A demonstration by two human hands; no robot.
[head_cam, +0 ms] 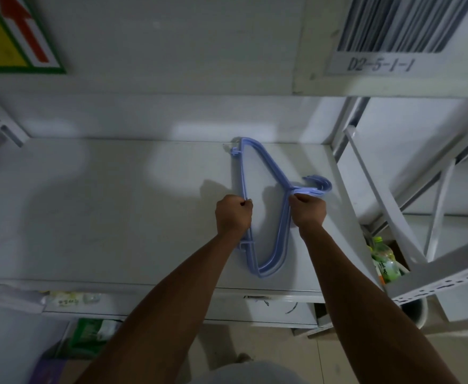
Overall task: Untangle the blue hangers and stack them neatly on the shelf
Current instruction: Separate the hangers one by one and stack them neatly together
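Note:
A bundle of blue hangers (266,162) lies flat on the white shelf (116,217), stacked one on another with the hooks pointing right. My left hand (233,214) is closed around the straight bottom bar of the bundle. My right hand (308,209) grips the neck where the hooks (320,184) begin. The lower corner of the hangers (263,270) lies near the shelf's front edge.
A white shelf upright and diagonal braces (377,189) stand at the right. A green bottle (383,259) sits in a box below right. A barcode label (393,31) hangs on the beam above. Bags and packets (89,331) lie on the lower level at left.

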